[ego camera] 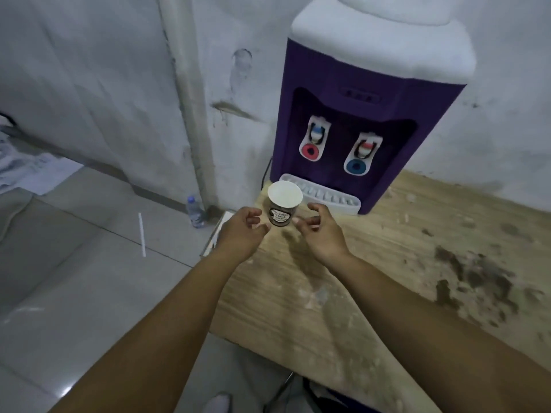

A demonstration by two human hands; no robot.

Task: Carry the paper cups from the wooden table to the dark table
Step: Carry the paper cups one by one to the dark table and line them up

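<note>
**Near the tabletop's far-left corner, two hands flank one paper cup**

At the far-left corner of the wooden tabletop a paper cup stands upright, mouth open, just in front of the drip tray of a purple water dispenser. Left hand sits just left of the cup with fingers loosely curled; its fingertips seem to touch the cup's wall, though blur makes contact uncertain. Right hand hovers just right of the cup, fingers curled and spread, holding nothing. Dark stains mark the wood at the right. On the tiled floor to the left, a small plastic bottle stands by the wall.
</note>
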